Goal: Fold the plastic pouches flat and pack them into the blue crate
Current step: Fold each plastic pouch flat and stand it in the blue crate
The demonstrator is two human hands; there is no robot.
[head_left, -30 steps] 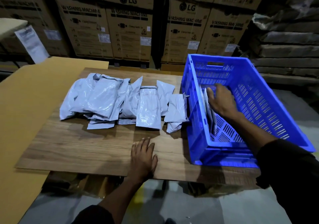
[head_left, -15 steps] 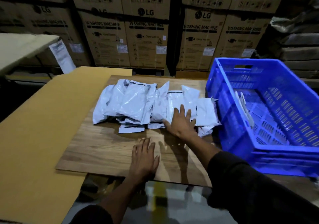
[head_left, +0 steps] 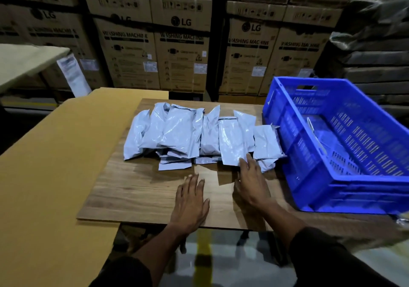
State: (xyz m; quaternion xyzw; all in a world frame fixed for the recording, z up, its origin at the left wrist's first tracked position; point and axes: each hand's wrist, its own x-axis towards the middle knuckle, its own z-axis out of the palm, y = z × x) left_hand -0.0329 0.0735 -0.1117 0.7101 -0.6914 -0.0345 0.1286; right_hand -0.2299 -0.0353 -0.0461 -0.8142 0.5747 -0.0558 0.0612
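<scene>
Several pale grey plastic pouches point(head_left: 181, 132) lie overlapping in a row across the wooden board point(head_left: 132, 189). One flat pouch point(head_left: 231, 143) sticks out toward me near the row's right end. My right hand point(head_left: 251, 180) reaches its fingertips onto that pouch's near right corner; the fingers look straight, and whether the thumb is under the edge is hidden. My left hand point(head_left: 191, 200) lies flat, palm down, on the bare board in front of the row. The blue crate point(head_left: 287, 136) stands to the right, with a few folded pouches point(head_left: 315, 136) leaning inside against its left wall.
A yellow-brown cardboard sheet point(head_left: 51, 165) lies to the left of the board, partly under it. Stacked washing machine cartons point(head_left: 181, 50) fill the background, and wrapped flat bundles point(head_left: 376, 54) are piled at the right. Grey floor with a yellow line point(head_left: 203, 255) shows below the board's near edge.
My right hand came out of the crate, crossed to the pouch row, then drew back to the near corner of the flat pouch. My left hand stayed flat on the board.
</scene>
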